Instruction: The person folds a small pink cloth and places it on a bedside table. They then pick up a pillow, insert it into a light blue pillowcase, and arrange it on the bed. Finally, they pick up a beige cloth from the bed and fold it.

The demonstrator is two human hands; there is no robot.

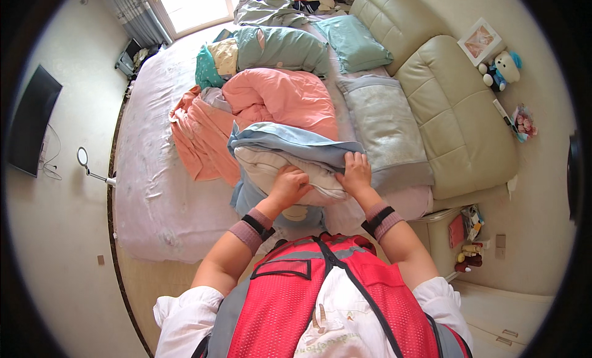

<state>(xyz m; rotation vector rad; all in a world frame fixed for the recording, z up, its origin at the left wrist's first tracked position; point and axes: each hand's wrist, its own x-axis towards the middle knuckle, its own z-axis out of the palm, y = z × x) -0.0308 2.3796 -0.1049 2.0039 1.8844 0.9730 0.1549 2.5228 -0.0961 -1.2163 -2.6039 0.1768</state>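
A white pillow (259, 167) with piped edges lies partly inside a light blue pillowcase (296, 141) at the near side of the bed. The case's mouth faces me, with blue fabric above and below the pillow. My left hand (292, 184) has its fingers curled into the pillow's white cover near the middle. At the mouth's right corner, my right hand (357, 173) pinches the upper edge of the blue case, its thumb close to the pillow. The far end of the pillow is hidden under the blue fabric.
Beyond the pillow lie a coral quilt (286, 94) and a rolled green quilt (282, 48). A grey pillow (381, 122) and a green pillow (356, 41) rest by the padded headboard (458, 113). A phone-holder-like arm with a round head (83, 157) sticks out at the bed's left edge.
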